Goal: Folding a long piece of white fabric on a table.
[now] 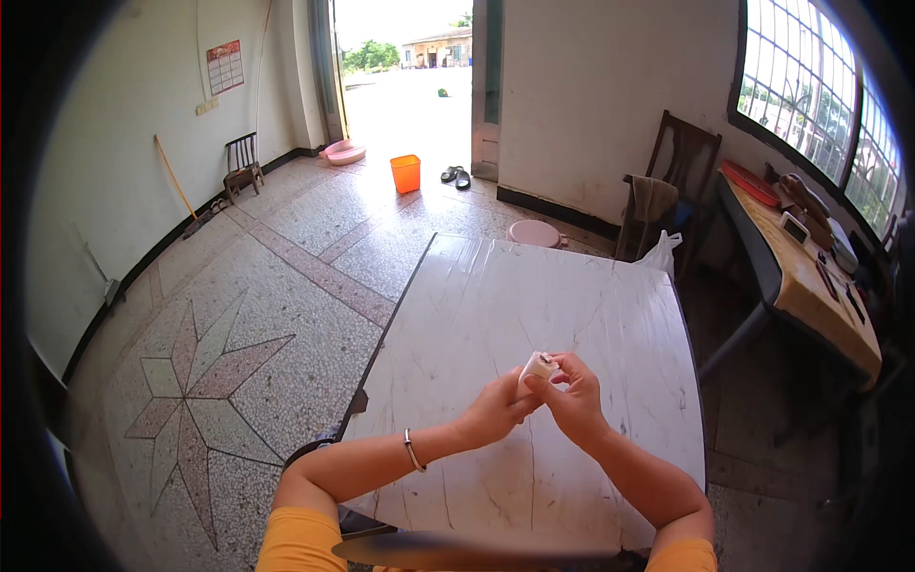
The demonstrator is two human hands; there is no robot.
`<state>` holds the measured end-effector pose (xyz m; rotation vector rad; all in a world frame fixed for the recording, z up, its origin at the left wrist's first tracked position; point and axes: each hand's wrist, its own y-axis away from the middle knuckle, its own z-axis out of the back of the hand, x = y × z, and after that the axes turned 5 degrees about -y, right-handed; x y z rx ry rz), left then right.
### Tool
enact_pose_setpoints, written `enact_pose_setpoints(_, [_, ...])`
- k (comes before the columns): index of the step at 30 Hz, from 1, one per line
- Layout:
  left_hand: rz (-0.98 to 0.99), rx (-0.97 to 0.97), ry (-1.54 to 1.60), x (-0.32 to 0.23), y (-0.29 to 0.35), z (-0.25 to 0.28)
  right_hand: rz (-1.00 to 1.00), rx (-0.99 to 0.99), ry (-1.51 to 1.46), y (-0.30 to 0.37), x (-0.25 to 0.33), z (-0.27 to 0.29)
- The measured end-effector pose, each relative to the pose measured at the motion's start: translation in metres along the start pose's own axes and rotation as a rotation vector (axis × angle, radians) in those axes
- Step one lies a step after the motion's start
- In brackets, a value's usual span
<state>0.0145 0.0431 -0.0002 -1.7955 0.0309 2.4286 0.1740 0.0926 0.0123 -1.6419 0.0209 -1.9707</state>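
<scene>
Above the near half of a white marble-patterned table (477, 315), both my hands meet around a small white object (539, 365) with a dark spot at its top end. Its kind is hard to make out, since fingers cover much of it. My left hand (498, 408), below a silver bangle on the wrist, is closed around its left and lower side. Closed on the right side is my right hand (578, 393), with thumb and fingers pressed to the object near its top.
A white plastic bag (660, 255) hangs at the table's far right corner. Beyond the table are a pink stool (536, 233), an orange bucket (405, 174) and black slippers (457, 177). A wooden chair (681, 157) and a cluttered side table (810, 276) stand right.
</scene>
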Motion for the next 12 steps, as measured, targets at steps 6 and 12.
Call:
enact_pose_setpoints(6, [0.18, 0.373, 0.421, -0.038, 0.017, 0.0, -0.347, 0.194, -0.633, 0.02, 0.027, 0.011])
enact_pose_setpoints(12, [0.308, 1.144, 1.191, -0.037, 0.043, -0.007, -0.314, 0.687, -0.962, 0.035, 0.028, 0.038])
